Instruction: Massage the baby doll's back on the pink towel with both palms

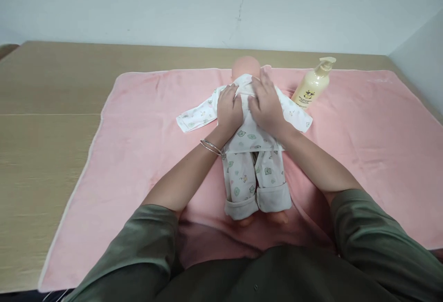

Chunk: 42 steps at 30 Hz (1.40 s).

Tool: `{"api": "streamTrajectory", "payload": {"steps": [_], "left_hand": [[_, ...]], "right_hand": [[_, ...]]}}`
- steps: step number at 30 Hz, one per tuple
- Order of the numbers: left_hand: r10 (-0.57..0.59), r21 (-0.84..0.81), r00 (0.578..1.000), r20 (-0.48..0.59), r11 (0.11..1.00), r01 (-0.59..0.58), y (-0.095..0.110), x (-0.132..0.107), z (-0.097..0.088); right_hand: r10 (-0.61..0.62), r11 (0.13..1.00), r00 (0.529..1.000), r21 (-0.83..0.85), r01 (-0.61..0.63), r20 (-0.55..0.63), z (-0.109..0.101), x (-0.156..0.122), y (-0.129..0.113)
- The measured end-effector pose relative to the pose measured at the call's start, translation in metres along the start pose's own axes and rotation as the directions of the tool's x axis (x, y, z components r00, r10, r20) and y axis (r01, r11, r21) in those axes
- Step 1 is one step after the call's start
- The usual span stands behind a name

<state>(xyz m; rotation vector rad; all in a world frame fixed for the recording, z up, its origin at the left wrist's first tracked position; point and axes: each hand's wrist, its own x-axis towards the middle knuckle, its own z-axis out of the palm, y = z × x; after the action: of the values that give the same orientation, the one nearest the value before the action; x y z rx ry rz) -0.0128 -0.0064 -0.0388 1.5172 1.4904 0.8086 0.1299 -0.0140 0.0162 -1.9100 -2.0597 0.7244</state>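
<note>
A baby doll [246, 67] lies stretched out on a pink blanket, its bald head toward the wall. It wears a white printed long-sleeved top [251, 138] and matching trousers [241, 179] with turned-up cuffs; the feet show below them. My left hand [230, 110] rests on the left side of the top near the shoulder, its fingers laid over the cloth. Opposite it, my right hand [266, 103] lies on the right side of the top, fingers stretched toward the head. Both sleeves of the top spread outward.
A cream pump bottle [313, 82] leans or lies beside the doll's right-hand sleeve. The pink blanket [145, 140] covers much of the wooden table [51, 154]. Behind the table is a pale wall [138, 11] with a crack.
</note>
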Motion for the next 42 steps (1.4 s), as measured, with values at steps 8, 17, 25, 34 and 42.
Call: {"api": "streamTrajectory", "payload": {"steps": [8, 17, 25, 34, 42], "left_hand": [[-0.015, 0.02, 1.0, 0.012, 1.0, 0.015, -0.001, 0.002, 0.0], [-0.016, 0.052, 1.0, 0.006, 0.999, 0.015, 0.003, 0.001, -0.002], [-0.017, 0.044, 1.0, 0.0, 0.999, 0.017, 0.006, 0.0, -0.002], [-0.034, 0.024, 0.999, -0.019, 0.999, 0.035, 0.022, -0.004, -0.009], [-0.25, -0.507, 0.904, 0.346, 0.761, 0.405, 0.11, -0.005, -0.002]], "right_hand": [[-0.002, 0.999, 0.999, 0.039, 0.004, -0.045, 0.0, 0.002, 0.002], [0.02, 0.999, 1.0, -0.031, -0.02, 0.02, 0.005, -0.003, -0.006], [0.022, 0.998, 0.995, -0.064, -0.016, 0.096, 0.006, -0.004, -0.012], [-0.056, 0.998, 0.997, -0.028, 0.057, 0.049, -0.063, -0.001, -0.033], [0.014, 0.992, 0.986, -0.125, -0.035, -0.165, -0.142, 0.003, 0.015]]}}
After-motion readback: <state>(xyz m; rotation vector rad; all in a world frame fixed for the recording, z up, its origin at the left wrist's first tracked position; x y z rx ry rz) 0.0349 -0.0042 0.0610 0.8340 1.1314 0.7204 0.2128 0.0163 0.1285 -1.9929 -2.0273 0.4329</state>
